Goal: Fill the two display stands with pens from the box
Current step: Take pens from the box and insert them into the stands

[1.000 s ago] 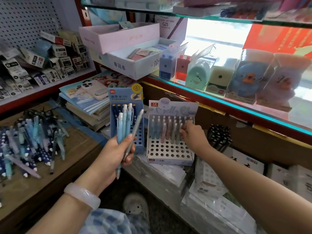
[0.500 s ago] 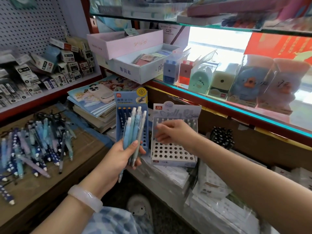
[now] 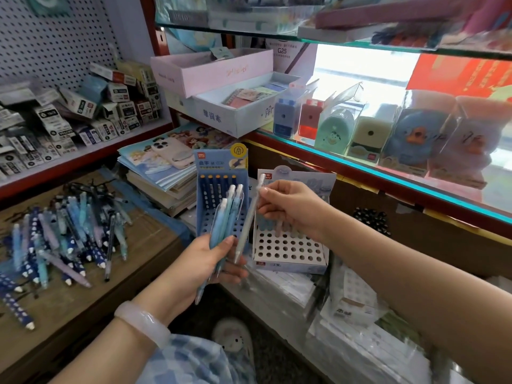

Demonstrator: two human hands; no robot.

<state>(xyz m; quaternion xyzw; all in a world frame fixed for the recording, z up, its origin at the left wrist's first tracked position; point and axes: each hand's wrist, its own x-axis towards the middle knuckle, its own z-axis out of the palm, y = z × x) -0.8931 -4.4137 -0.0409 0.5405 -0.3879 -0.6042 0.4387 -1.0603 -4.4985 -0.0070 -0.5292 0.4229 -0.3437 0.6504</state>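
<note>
Head view: the left hand [image 3: 210, 261] grips a bundle of blue pens [image 3: 225, 217], thumb curled across their barrels, fingers wrapped behind, caps pointing up in front of the blue display stand [image 3: 221, 173]. The right hand [image 3: 293, 207] pinches a pale grey pen [image 3: 248, 220] near its upper end between thumb and fingertips; the pen slants down, its tip just beside the left thumb. Behind it stands the white display stand [image 3: 289, 250], its front holes bare, on wrapped packs at the lower shelf's front edge. More loose pens [image 3: 63, 234] lie heaped on the wooden counter [image 3: 69, 300] near its left edge.
</note>
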